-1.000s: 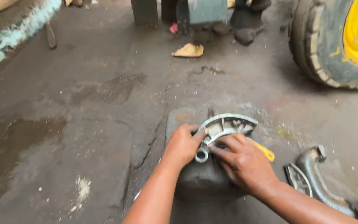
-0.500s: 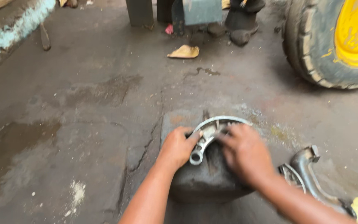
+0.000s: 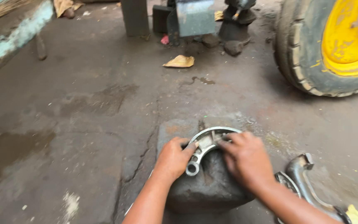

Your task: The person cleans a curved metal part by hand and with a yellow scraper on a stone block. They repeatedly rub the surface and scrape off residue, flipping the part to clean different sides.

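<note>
**Two hands on a curved metal shoe atop a stone block**

Seen from the head camera, a curved metal brake shoe [image 3: 206,145] lay on top of a dark stone block [image 3: 206,186] that sat on the stained concrete floor [image 3: 83,124]. The left hand [image 3: 172,159] pressed on the shoe's lower end, its fingers held close together and its thumb along the web near the round eyelet. The right hand [image 3: 247,159] covered the shoe's right half, fingers together and flat on the metal; whether they gripped its edge could not be told.

The floor to the left of the block lay open and broad, cracked beside the block's left edge. To the right, a second curved metal part [image 3: 305,182] lay just beside the right forearm. Far right stood a large tyre with a yellow rim [image 3: 336,45], well apart from the block. Ahead, a crumpled tan scrap of paper [image 3: 180,62] lay near a grey metal stand [image 3: 195,16]. A pale blue painted edge [image 3: 13,37] ran along the upper left.
</note>
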